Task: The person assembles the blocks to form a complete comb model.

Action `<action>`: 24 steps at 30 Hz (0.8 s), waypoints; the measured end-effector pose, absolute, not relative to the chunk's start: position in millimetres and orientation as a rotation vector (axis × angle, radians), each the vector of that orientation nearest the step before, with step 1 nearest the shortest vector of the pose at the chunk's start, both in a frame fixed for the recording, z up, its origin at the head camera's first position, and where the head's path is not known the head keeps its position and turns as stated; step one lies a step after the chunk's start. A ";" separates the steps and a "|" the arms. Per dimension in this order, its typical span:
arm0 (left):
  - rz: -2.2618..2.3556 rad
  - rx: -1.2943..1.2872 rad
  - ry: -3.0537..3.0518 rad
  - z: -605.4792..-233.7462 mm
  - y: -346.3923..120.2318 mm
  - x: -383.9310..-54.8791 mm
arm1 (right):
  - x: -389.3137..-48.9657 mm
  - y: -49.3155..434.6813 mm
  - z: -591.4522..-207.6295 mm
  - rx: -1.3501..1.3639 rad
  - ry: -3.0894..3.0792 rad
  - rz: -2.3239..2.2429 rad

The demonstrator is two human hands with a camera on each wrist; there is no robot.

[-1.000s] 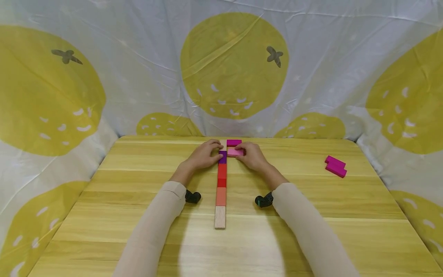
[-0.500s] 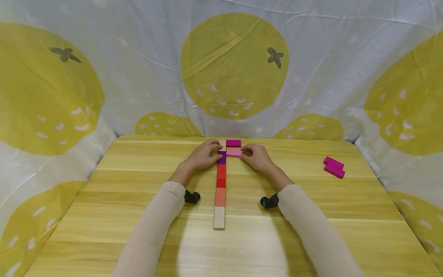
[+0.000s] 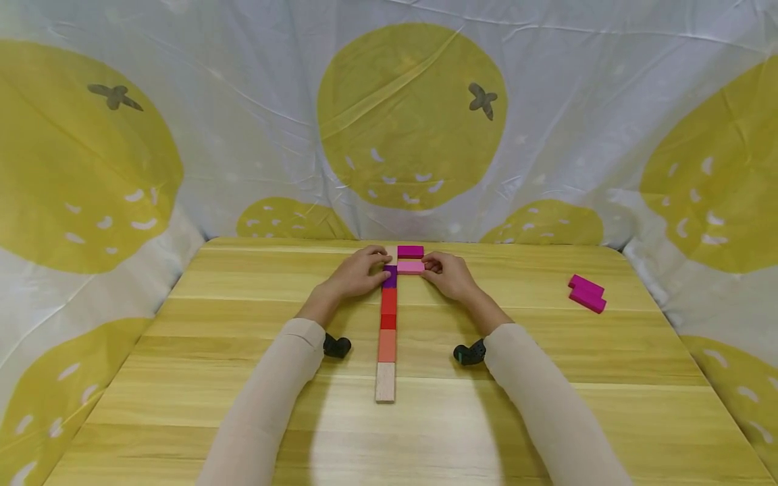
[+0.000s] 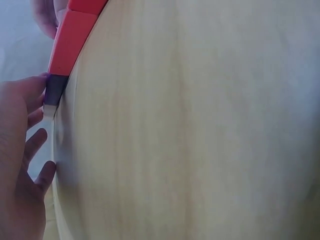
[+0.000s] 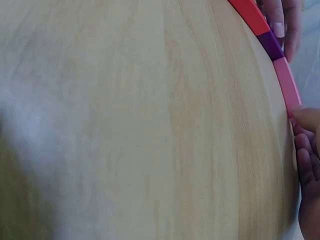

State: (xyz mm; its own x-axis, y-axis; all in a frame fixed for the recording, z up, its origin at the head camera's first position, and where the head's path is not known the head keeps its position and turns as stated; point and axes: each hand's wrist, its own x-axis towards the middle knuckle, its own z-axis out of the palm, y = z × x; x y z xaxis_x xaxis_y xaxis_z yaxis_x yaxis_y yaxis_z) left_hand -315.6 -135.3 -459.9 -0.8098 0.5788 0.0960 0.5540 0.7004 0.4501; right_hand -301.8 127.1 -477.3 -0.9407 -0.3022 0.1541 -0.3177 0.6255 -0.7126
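On the table, a column of wooden blocks runs away from me, with a purple block (image 3: 391, 275) and a pale block (image 3: 392, 254) at its far end. My left hand (image 3: 357, 271) rests against its left side, thumb on the purple block and fingers spread by the pale one. A light pink block (image 3: 410, 268) lies crosswise to the right, its left end at the column. At its right end, my right hand (image 3: 450, 274) pinches it between thumb and curled fingers; the right wrist view shows the thumb (image 5: 304, 118) on that end. Just beyond lies a magenta block (image 3: 410, 251).
Nearer in the column are a red section (image 3: 388, 307), a salmon block (image 3: 387, 345) and a plain wood block (image 3: 385, 383). Two magenta blocks (image 3: 587, 293) lie side by side, offset, at the right. A fruit-patterned curtain (image 3: 413, 115) hangs behind the table's far edge.
My right hand has shifted from across the light pink block to its right end. That block was slightly slanted half a second ago and now lies straighter. The left hand stays put.
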 end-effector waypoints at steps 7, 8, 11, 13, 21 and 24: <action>0.733 0.944 2.832 -459.9 -133.7 -317.3 | -300.3 127.9 -476.8 0.533 -2.808 1.251; 0.732 0.944 2.831 -460.3 -133.4 -317.8 | -300.1 128.1 -477.1 0.531 -2.807 1.252; 0.741 0.936 2.825 -460.7 -132.2 -318.9 | -299.7 128.1 -477.4 0.526 -2.807 1.266; 0.753 0.934 2.822 -460.7 -131.5 -319.2 | -299.4 128.6 -476.4 0.526 -2.815 1.273; 0.835 0.937 2.812 -459.7 -131.9 -320.8 | -296.1 139.1 -462.2 0.578 -2.880 1.364; 0.830 0.941 2.804 -457.6 -132.7 -320.5 | -293.2 146.1 -455.6 0.578 -2.903 1.376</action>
